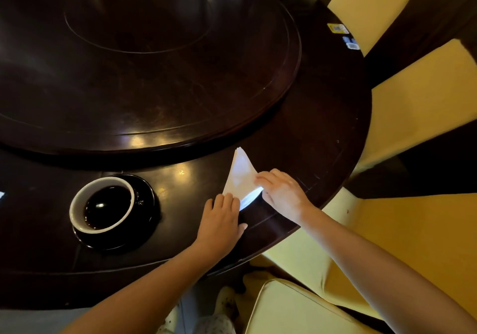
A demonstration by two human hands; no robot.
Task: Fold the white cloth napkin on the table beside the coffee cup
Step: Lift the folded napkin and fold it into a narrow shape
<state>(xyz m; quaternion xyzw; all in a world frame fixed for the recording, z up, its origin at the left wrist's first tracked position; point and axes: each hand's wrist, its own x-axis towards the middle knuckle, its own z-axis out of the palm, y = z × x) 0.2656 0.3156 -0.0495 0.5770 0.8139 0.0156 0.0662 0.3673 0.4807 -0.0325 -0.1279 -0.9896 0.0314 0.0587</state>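
The white cloth napkin (241, 173) lies on the dark round table (322, 153) as a narrow triangle, its tip pointing away from me. My left hand (222, 220) rests flat on the table with its fingertips pressing the napkin's near left corner. My right hand (281, 191) pinches the napkin's right edge, where the layers lift slightly. To the left stands the coffee cup (102, 208), white inside and filled with dark coffee, on a black saucer (147, 204).
A large raised turntable (154, 75) fills the table's middle. Yellow cushioned chairs (413, 101) ring the right side, and one chair (296, 308) sits near my legs. Small stickers (338, 28) lie at the table's far right rim.
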